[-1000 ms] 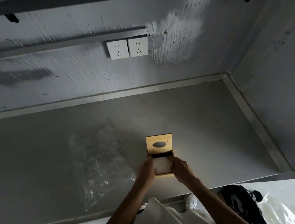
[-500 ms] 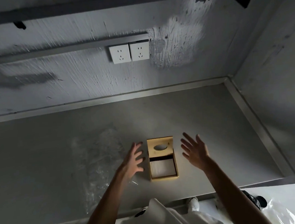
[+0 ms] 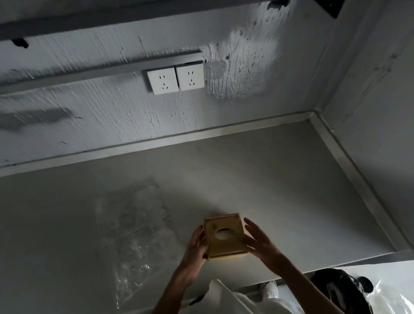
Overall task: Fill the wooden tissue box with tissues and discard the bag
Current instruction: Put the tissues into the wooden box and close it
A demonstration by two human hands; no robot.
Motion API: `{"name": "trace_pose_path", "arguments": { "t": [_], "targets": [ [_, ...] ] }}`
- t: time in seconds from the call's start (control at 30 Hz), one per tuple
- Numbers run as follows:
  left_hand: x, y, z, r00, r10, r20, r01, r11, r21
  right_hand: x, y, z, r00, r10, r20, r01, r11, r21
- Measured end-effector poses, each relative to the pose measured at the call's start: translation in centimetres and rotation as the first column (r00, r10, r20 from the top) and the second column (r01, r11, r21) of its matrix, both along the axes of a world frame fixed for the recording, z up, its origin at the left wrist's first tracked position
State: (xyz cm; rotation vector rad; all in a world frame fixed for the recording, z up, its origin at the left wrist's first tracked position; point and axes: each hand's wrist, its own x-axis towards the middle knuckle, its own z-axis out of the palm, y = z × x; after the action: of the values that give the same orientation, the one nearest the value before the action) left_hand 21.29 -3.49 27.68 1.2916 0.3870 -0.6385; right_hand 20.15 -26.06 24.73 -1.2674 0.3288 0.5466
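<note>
Two hands flank the tissue box (image 3: pixel 224 235): left hand (image 3: pixel 195 244) grasping its side, right hand (image 3: pixel 258 240) open alongside. Uneven pressure could jam the lid; the bag (image 3: pixel 133 237) awaits discarding.

The tissue box (image 3: pixel 224 236) is smooth yellowish wood with a dull sheen, the bag (image 3: pixel 135 234) is thin, clear, crinkled glossy plastic, the worktop (image 3: pixel 277 176) is matt grey, and the wall (image 3: pixel 98 115) is rough, streaked plaster.

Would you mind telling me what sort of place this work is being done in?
Probably an unfinished utility or workshop room: a bare grey built-in counter with a metal edge, rough plastered wall and two white sockets above it.
</note>
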Motion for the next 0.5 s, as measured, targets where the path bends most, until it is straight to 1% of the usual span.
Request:
{"name": "trace_pose_path", "arguments": {
  "t": [0.07,0.13,0.2,0.27,0.33,0.37,0.43,0.5],
  "targets": [
    [-0.3,-0.4,-0.5,1.0,0.018,0.024,-0.019,0.999,0.048,0.1,0.0,-1.7,0.999,-0.026,-0.032,0.024,0.998,-0.06],
    [-0.5,-0.4,-1.3,0.999,0.038,0.04,-0.041,0.994,0.105,0.0,0.2,-2.8,0.996,-0.081,-0.048,0.079,0.996,-0.052],
    [-0.6,-0.4,-2.1,0.996,0.081,0.026,-0.084,0.986,0.147,-0.1,0.8,-1.9,0.992,-0.116,-0.054,0.11,0.988,-0.109],
    [-0.7,-0.4,-2.0,0.992,0.121,0.018,-0.123,0.977,0.173,0.0,1.1,-1.7,0.994,-0.106,-0.036,0.095,0.971,-0.22],
    [-0.8,-0.5,-2.1,0.992,0.124,0.009,-0.124,0.975,0.186,-0.2,1.3,-0.8,0.997,-0.081,-0.008,0.076,0.961,-0.268],
    [-0.8,-0.5,-2.0,0.992,0.124,0.015,-0.124,0.974,0.189,-0.1,1.3,-0.8,0.996,-0.085,-0.005,0.081,0.965,-0.25],
    [-0.8,-0.4,-2.3,0.993,0.115,0.023,-0.117,0.972,0.205,0.0,1.5,0.2,0.998,-0.068,-0.017,0.061,0.961,-0.269],
    [-0.9,-0.3,-2.7,0.995,0.093,0.036,-0.098,0.971,0.22,0.1,1.5,0.2,0.993,-0.088,-0.074,0.068,0.97,-0.233]
  ]
}}
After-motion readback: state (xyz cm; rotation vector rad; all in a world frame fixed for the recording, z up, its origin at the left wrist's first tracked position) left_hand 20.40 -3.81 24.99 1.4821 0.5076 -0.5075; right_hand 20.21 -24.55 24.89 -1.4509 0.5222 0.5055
